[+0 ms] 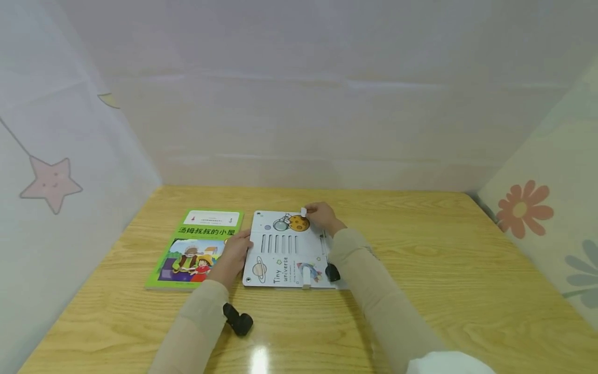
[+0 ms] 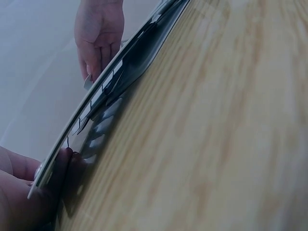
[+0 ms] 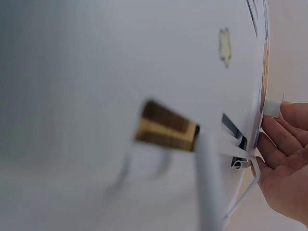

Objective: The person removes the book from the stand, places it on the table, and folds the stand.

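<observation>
A white book stand [image 1: 306,246], printed with an astronaut, planets and "Tiny universe", lies on the table with a row of slots across it. My left hand [image 1: 235,254] grips its left edge; in the left wrist view the thumb is above the panel [image 2: 108,67] and fingers are beneath it, with that edge raised off the wood. At the far edge my right hand [image 1: 323,215] pinches a small white page clip [image 3: 272,108] between thumb and finger. A second white clip [image 1: 306,275] sits on the near edge. White wire [image 3: 245,192] shows close to the right hand.
Left of the stand, a green-bordered picture book [image 1: 193,249] lies flat, close to my left hand. The wooden table [image 1: 444,259] extends to the right. White cloth walls [image 1: 327,114] with printed shapes enclose its back and sides. Black devices [image 1: 239,321] are worn on the wrists.
</observation>
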The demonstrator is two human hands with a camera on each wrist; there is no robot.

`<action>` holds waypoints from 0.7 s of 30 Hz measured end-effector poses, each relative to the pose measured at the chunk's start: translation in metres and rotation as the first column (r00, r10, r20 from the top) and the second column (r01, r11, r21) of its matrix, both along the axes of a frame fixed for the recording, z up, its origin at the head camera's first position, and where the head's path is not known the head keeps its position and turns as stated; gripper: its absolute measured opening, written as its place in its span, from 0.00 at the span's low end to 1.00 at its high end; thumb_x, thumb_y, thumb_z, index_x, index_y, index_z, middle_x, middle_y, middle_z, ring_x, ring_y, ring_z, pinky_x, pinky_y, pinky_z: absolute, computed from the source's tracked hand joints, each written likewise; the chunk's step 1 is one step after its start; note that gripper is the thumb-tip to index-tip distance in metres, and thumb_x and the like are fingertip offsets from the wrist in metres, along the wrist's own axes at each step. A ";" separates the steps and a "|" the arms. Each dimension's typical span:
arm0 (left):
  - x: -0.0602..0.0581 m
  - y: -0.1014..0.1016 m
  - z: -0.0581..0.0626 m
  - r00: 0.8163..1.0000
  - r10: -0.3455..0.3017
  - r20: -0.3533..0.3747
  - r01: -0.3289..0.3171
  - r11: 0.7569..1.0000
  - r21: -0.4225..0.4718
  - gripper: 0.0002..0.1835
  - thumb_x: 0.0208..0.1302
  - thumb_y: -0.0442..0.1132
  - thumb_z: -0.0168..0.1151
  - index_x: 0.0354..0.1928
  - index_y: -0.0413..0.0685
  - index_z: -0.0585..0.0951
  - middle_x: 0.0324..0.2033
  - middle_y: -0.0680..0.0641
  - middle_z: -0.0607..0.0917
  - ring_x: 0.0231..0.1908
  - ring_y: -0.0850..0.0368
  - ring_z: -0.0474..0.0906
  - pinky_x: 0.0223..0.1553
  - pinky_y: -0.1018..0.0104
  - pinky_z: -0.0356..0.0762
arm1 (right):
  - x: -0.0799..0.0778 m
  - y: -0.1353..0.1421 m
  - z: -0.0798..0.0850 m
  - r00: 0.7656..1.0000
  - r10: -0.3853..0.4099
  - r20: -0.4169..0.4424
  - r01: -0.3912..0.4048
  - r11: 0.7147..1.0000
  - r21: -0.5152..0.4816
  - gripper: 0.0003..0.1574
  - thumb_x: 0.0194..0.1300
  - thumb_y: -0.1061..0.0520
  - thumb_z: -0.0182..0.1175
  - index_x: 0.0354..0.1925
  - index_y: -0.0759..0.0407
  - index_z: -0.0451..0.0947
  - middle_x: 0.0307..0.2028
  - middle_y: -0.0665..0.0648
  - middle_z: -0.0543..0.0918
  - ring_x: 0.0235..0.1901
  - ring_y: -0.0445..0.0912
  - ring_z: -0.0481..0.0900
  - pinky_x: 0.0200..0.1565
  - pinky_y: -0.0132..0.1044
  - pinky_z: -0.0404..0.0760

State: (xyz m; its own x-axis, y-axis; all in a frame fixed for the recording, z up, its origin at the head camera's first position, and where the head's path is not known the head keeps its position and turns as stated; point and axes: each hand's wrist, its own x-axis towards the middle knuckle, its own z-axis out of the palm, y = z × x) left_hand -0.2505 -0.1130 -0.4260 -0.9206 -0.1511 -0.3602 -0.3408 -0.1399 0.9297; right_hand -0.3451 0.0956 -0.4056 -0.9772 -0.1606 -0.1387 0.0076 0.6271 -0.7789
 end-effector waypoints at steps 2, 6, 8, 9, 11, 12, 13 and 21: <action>0.000 0.000 0.000 1.000 0.002 0.003 -0.002 1.000 -0.010 0.27 0.56 0.22 0.39 0.61 0.37 0.59 0.57 0.40 0.64 0.58 0.49 0.57 0.56 0.60 0.55 | 0.002 -0.001 0.001 1.000 -0.007 -0.004 0.007 1.000 0.009 0.21 0.59 0.61 0.52 0.53 0.62 0.69 0.47 0.59 0.74 0.47 0.50 0.70 0.48 0.38 0.69; 0.000 0.000 0.001 1.000 0.001 0.011 -0.001 1.000 -0.029 0.27 0.56 0.22 0.39 0.61 0.38 0.60 0.57 0.40 0.64 0.58 0.49 0.56 0.56 0.60 0.55 | 0.004 -0.002 0.002 1.000 -0.015 -0.006 0.015 1.000 0.009 0.21 0.60 0.61 0.51 0.53 0.62 0.69 0.47 0.59 0.74 0.46 0.49 0.71 0.48 0.38 0.69; -0.001 0.001 0.002 1.000 -0.006 0.009 0.007 0.999 -0.037 0.27 0.56 0.22 0.39 0.61 0.38 0.60 0.57 0.40 0.64 0.58 0.49 0.56 0.57 0.60 0.54 | 0.004 -0.002 0.002 1.000 -0.022 -0.004 0.022 1.000 0.008 0.21 0.60 0.61 0.51 0.53 0.62 0.69 0.47 0.59 0.74 0.46 0.49 0.71 0.48 0.38 0.69; -0.001 0.001 0.002 1.000 -0.008 0.006 0.008 0.999 -0.038 0.27 0.56 0.22 0.39 0.61 0.38 0.60 0.57 0.40 0.64 0.58 0.49 0.56 0.57 0.60 0.54 | 0.004 -0.001 0.003 1.000 -0.024 -0.002 0.024 1.000 0.008 0.21 0.60 0.61 0.51 0.53 0.61 0.69 0.47 0.58 0.74 0.46 0.49 0.71 0.48 0.38 0.69; -0.002 0.002 0.002 1.000 -0.009 0.002 0.009 0.999 -0.040 0.27 0.56 0.22 0.39 0.60 0.38 0.60 0.57 0.40 0.64 0.58 0.49 0.56 0.57 0.60 0.54 | 0.004 0.000 0.003 1.000 -0.029 0.006 0.029 1.000 0.003 0.22 0.60 0.61 0.51 0.54 0.61 0.68 0.48 0.58 0.74 0.46 0.49 0.70 0.48 0.38 0.69; -0.002 0.002 0.002 1.000 -0.010 -0.001 0.010 0.999 -0.040 0.26 0.56 0.22 0.39 0.60 0.37 0.60 0.57 0.40 0.64 0.58 0.48 0.56 0.56 0.59 0.54 | 0.004 0.000 0.003 0.999 -0.031 0.009 0.031 1.000 0.003 0.22 0.60 0.61 0.51 0.54 0.61 0.68 0.48 0.58 0.73 0.46 0.49 0.70 0.48 0.38 0.69; -0.002 0.003 0.002 1.000 -0.008 0.001 0.008 0.999 -0.041 0.26 0.56 0.22 0.39 0.60 0.37 0.60 0.57 0.40 0.65 0.58 0.48 0.56 0.56 0.59 0.55 | 0.004 0.000 0.003 0.999 -0.034 0.012 0.034 0.999 0.003 0.22 0.60 0.61 0.52 0.54 0.61 0.68 0.48 0.58 0.73 0.47 0.49 0.70 0.48 0.38 0.69; -0.002 -0.001 0.001 1.000 -0.010 0.010 0.010 1.000 -0.027 0.27 0.56 0.22 0.39 0.60 0.36 0.59 0.57 0.39 0.63 0.58 0.48 0.55 0.57 0.60 0.54 | 0.009 -0.004 0.003 0.999 -0.038 0.009 0.037 0.999 0.026 0.22 0.59 0.61 0.52 0.53 0.63 0.69 0.47 0.59 0.74 0.47 0.49 0.70 0.48 0.39 0.69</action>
State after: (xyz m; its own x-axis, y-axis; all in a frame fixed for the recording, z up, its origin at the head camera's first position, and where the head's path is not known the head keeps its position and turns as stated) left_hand -0.2525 -0.1139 -0.4251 -0.9185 -0.1515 -0.3653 -0.3513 -0.1117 0.9296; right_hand -0.3362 0.0914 -0.4028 -0.9811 -0.1201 -0.1520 0.0391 0.6458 -0.7625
